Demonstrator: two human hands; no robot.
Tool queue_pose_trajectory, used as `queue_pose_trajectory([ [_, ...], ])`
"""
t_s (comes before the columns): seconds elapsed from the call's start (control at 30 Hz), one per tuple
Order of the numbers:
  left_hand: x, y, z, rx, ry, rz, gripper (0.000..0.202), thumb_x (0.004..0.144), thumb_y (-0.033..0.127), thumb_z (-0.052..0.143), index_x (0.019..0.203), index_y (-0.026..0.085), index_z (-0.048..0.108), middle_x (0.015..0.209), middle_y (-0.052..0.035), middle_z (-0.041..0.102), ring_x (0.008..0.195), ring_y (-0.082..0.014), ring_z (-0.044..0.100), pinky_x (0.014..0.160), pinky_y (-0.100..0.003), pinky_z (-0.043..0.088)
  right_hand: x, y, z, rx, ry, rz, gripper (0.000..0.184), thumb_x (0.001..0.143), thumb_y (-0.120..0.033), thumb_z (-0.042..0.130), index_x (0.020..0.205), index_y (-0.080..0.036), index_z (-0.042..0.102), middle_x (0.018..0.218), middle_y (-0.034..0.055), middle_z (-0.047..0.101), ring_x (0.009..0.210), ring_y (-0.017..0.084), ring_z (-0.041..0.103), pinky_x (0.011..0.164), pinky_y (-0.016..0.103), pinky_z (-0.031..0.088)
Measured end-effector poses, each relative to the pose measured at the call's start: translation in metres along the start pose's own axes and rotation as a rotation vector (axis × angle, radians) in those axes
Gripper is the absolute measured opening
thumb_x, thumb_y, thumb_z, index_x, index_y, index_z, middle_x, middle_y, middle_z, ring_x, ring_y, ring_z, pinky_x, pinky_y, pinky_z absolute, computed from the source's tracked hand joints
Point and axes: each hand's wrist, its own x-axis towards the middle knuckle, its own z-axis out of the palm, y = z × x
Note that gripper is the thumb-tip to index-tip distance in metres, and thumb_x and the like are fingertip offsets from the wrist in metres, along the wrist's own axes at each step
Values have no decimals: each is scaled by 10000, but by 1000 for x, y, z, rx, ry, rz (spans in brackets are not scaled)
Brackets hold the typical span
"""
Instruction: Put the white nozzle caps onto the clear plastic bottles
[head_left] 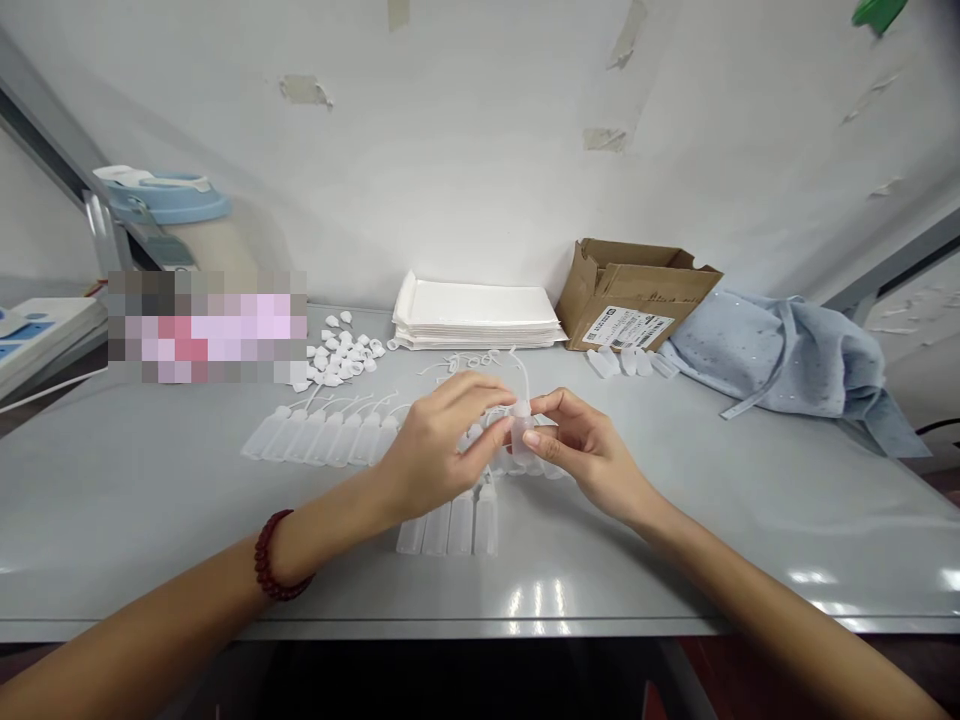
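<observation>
Both my hands meet over the middle of the grey table (150, 520). My right hand (585, 450) pinches a small clear plastic bottle (521, 432) upright. My left hand (439, 440) has its fingers closed on the bottle's top, where a thin white tube sticks up. A row of finished clear bottles (322, 437) lies on the table to the left of my hands. Several more bottles (450, 525) lie side by side just under my left hand. A dark red bead bracelet is on my left wrist.
A pile of small white caps (341, 350) lies behind the row. A stack of white sheets (476, 312) and an open cardboard box (637, 295) stand at the back by the wall. A blue cloth (787, 350) lies at the right. Several empty bottles (626, 362) lie before the box.
</observation>
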Motion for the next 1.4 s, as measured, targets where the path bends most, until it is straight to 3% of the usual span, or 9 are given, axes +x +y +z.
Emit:
queue_pose_trajectory([
  [0.1, -3, -3, 1, 160, -51, 266, 226, 856, 164, 579, 1079, 130, 584, 1073, -137, 631, 1024, -232, 572, 874, -384, 501, 0, -1, 0, 80, 18, 16, 253, 791, -350, 699, 879, -220, 500, 869, 18, 678, 782, 199, 707, 695, 349, 544],
  [0.3, -4, -7, 1, 244, -101, 392, 461, 838, 302, 650, 1224, 112, 483, 1160, -168, 597, 1132, -283, 525, 923, -459, 497, 1, -1, -2, 207, -39, 36, 211, 802, -319, 692, 862, -206, 524, 1034, 49, 655, 858, 221, 716, 735, 363, 565],
  [0.57, -4, -7, 3, 264, -44, 436, 437, 809, 251, 691, 1165, 67, 517, 1073, -170, 627, 1057, -268, 558, 875, -437, 525, -1, -2, -3, 236, -61, 54, 151, 820, -270, 672, 862, -205, 542, 1003, 30, 662, 831, 210, 720, 723, 338, 559],
  [0.77, -4, 2, 1, 176, -83, 416, 428, 786, 281, 717, 1116, 84, 528, 1067, -158, 625, 1025, -246, 561, 863, -405, 519, 5, -1, -19, 234, -179, 88, 121, 874, -291, 572, 812, -187, 570, 768, 8, 676, 698, 182, 709, 693, 335, 550],
  [0.9, -9, 7, 1, 141, -178, 401, 393, 792, 301, 703, 1064, 65, 548, 1037, -161, 630, 992, -239, 552, 842, -381, 516, 14, 2, -35, 140, -41, -6, 238, 889, -261, 461, 759, -139, 619, 727, 50, 675, 646, 184, 693, 648, 319, 540],
  [1.1, -18, 15, 0, 311, -483, 425, 326, 827, 356, 639, 951, 55, 607, 946, -151, 650, 885, -257, 557, 753, -391, 497, 20, 1, -51, 35, 199, -112, 230, 843, -186, 423, 708, -140, 604, 650, 42, 653, 531, 191, 664, 521, 304, 499],
  [1.4, -19, 17, 1, 527, -608, 460, 347, 799, 450, 641, 770, 106, 609, 754, -80, 597, 730, -215, 503, 620, -338, 424, 23, 6, -51, -158, 252, -128, 228, 858, -215, 429, 712, -156, 594, 642, 26, 642, 518, 149, 614, 522, 277, 461],
])
